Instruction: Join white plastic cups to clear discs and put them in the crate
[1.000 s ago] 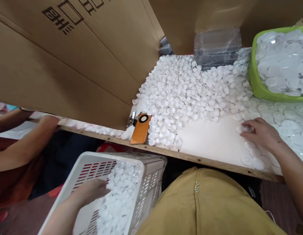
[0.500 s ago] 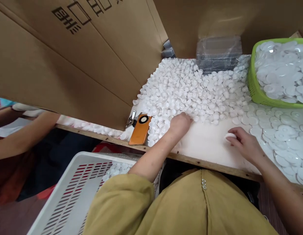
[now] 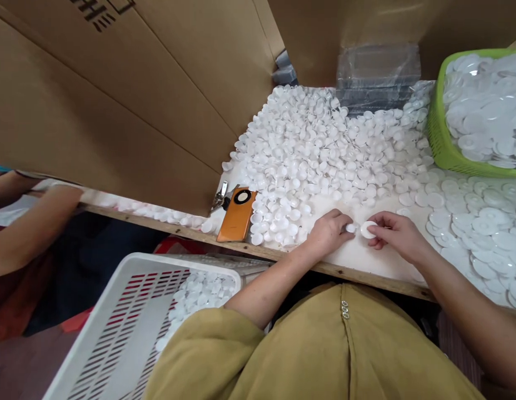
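Between the fingers of my left hand point(image 3: 329, 233) is a small white plastic cap point(image 3: 350, 228), pinched at the fingertips. My right hand point(image 3: 396, 234) grips a larger white plastic disc point(image 3: 368, 229) by its edge, tilted toward the left hand. The two pieces are close together but look slightly apart, just above the table point(image 3: 366, 260). A big heap of small white caps point(image 3: 320, 150) spreads behind and left of my hands. To the right lie many flat, translucent white discs point(image 3: 486, 236), partly overlapping.
A green basket point(image 3: 439, 141) full of discs stands back right, beside a plastic-wrapped block point(image 3: 378, 75). Cardboard point(image 3: 158, 111) walls the left side. An orange phone point(image 3: 235, 219) lies near the front edge. Below is a white crate point(image 3: 128, 311) holding white pieces. Another person's arm point(image 3: 36, 228) shows left.
My left hand has left the heap with a small cap and come right and nearer to me. My right hand has moved left with its disc, bringing both pieces close together.
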Motion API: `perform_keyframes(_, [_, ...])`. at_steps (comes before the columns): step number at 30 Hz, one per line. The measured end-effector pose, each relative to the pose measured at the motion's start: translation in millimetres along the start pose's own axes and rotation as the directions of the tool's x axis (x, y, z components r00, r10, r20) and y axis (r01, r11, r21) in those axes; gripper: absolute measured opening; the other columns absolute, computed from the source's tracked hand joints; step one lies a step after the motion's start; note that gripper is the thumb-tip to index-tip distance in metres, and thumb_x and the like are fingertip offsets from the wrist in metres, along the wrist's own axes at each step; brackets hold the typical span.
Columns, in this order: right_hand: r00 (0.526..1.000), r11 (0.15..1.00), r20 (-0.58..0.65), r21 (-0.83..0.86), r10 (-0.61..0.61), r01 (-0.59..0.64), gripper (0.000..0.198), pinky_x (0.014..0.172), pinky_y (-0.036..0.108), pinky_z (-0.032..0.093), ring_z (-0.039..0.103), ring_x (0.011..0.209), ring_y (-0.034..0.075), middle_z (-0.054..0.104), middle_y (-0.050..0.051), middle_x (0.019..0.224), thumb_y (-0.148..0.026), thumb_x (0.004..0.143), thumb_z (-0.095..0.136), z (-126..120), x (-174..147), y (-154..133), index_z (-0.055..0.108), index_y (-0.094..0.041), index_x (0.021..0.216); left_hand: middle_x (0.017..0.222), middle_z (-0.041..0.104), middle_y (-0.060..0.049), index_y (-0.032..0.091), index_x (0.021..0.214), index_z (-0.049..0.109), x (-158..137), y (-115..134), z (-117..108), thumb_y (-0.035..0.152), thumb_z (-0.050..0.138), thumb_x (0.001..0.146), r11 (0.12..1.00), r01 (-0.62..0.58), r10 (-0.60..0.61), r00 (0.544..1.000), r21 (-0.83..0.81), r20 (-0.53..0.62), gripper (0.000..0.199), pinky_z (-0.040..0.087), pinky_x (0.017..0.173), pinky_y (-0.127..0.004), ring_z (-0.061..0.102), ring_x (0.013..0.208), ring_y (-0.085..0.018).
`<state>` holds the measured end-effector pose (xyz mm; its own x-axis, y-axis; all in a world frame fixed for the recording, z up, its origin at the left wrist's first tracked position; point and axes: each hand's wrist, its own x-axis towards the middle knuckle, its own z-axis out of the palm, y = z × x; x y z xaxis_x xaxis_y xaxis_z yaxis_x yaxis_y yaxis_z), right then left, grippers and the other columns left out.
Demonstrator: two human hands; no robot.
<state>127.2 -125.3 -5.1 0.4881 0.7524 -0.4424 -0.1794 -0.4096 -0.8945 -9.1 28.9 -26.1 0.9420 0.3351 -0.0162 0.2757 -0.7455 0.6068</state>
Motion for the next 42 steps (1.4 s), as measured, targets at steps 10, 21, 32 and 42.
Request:
perform_keyframes(10, [0.995,0.974,-0.017,-0.201,0.101,-0.102,0.030,0.032,0.017,0.035,0.054,0.040,0.012,0.056,-0.003,0.051,-0.035,0.067,0.076,27.0,23.8,-11.4,0.053,-0.018,0.076,0.084,0.065,-0.004,0.017,0.090,0.068,4.8,-0.5,-1.7,0.037,0.066,0.082,0.999,0.019,-0.017,0.997,-0.034,0.071,0.022,0.043,0.065,-0.024,0.061,0.075,-0.016])
perform_keyframes(21, [0.955,0.897,0.045,-0.361,0.292,-0.257,0.027,0.032,0.017,0.035,0.056,0.038,0.013,0.061,0.000,0.053,-0.025,0.075,0.072,21.9,39.5,-28.0,0.047,-0.018,0.081,0.074,0.067,0.000,0.017,0.085,0.066,31.3,-0.9,-35.1,0.043,0.070,0.073,0.984,0.142,-0.097,0.929,-0.104,0.356,0.029,0.038,0.058,-0.024,0.059,0.066,-0.015])
perform_keyframes(32, [0.985,0.922,0.130,-0.384,0.114,-0.056,0.019,0.039,0.020,0.037,0.055,0.043,0.012,0.060,-0.002,0.058,-0.033,0.082,0.062,23.7,20.7,-28.4,0.049,-0.019,0.083,0.068,0.059,0.000,0.017,0.072,0.061,16.9,12.9,-47.0,0.040,0.064,0.075,0.972,0.218,-0.178,0.926,-0.088,0.334,0.023,0.033,0.056,-0.023,0.053,0.064,-0.014])
perform_keyframes(42, [0.907,0.533,-0.267,-0.844,-0.326,-0.057,0.025,0.061,0.033,0.041,0.057,0.069,0.022,0.062,0.005,0.078,-0.045,0.074,0.064,-86.4,18.8,-3.7,0.061,-0.021,0.082,0.058,0.053,-0.001,0.021,0.058,0.045,-228.9,-112.6,-186.8,0.038,0.057,0.068,0.700,0.584,-0.713,0.609,0.411,0.348,0.023,0.033,0.059,-0.031,0.051,0.060,-0.021])
